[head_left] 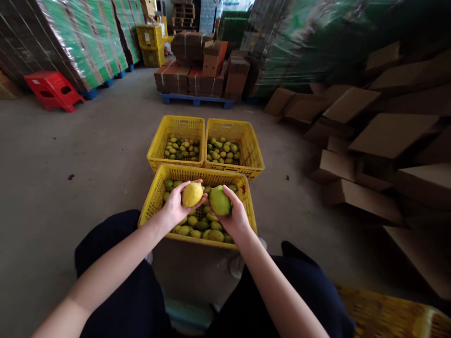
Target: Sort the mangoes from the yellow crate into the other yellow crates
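A yellow lemon [192,194] rests in my left hand [175,205], whose fingers curl around its underside. My right hand [238,215] grips a green lemon [220,201], thumb along its upper side. Both fruits are held side by side, apart from each other, above the near yellow crate [155,202]. Inside that crate lie several green and yellowish lemons [215,235], partly hidden by my hands. Beyond it stand two more yellow crates, the far left crate [157,146] and the far right crate [254,145], each with lemons on its bottom.
Opened cardboard boxes [391,136] are heaped on the right. A red stool [52,91] stands at the left near wrapped pallet stacks [91,42]. Flattened cartons lie on a blue pallet [197,100] ahead. Part of another yellow crate [387,310] shows at the lower right.
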The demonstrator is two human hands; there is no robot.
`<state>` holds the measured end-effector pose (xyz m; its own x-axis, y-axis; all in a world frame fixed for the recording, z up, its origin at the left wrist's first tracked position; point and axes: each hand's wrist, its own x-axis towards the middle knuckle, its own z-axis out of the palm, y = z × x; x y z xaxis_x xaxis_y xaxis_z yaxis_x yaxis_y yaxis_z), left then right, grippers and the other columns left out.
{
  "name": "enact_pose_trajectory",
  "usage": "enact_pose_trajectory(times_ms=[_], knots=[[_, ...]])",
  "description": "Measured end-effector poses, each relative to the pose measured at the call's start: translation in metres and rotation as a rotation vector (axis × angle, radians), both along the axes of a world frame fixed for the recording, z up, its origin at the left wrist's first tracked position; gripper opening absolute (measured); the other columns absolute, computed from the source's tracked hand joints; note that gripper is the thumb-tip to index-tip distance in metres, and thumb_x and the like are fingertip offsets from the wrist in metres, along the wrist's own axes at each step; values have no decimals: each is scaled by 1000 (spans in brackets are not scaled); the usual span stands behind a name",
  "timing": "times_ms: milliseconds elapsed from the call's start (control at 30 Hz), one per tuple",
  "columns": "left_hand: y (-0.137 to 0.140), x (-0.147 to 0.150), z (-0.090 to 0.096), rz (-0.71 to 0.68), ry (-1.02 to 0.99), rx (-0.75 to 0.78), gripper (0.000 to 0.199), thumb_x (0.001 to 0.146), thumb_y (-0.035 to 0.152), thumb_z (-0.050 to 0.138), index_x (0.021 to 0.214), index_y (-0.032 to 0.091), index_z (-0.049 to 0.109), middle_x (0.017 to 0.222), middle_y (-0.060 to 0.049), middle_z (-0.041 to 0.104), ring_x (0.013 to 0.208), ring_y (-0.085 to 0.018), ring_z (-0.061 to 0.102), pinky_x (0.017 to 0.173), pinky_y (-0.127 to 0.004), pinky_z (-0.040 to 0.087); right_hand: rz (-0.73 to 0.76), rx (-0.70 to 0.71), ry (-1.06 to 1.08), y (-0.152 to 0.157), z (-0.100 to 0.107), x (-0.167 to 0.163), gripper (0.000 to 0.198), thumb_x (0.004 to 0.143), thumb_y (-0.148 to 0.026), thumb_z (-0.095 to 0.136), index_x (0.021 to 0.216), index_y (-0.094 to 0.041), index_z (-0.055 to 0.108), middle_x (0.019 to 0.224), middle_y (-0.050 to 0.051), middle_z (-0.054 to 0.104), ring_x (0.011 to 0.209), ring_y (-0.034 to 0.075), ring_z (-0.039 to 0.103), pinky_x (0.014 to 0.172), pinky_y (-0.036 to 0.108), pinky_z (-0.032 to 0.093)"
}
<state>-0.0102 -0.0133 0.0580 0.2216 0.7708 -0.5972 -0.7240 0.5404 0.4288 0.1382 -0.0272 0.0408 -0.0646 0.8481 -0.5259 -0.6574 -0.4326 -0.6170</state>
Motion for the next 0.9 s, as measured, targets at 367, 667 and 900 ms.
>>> enact_pose_trajectory(times_ms=[367,667,900], knots=[[1,1,-1,88,-27,-46,14,86,21,56,82,9,62,69,-6,67,60,-15,67,53,-24,59,73,-30,215,1,3,7,27,80,-32,50,81,-14,70,63,8,71,65,22,69,56,32,56],[0,1,-7,46,61,-10,17,82,24,56,76,11,64,68,-5,67,58,-14,65,50,-23,55,58,-12,220,3,2,9,22,77,-30,53,75,-16,69,64,7,71,73,24,71,65,36,59],[-2,4,-9,-3,16,7,22,88,21,48,81,10,66,72,-5,70,58,-14,66,50,-23,54,-12,30,168,2,-1,1,15,72,-23,56,75,-16,69,70,5,73,70,21,69,63,32,58]])
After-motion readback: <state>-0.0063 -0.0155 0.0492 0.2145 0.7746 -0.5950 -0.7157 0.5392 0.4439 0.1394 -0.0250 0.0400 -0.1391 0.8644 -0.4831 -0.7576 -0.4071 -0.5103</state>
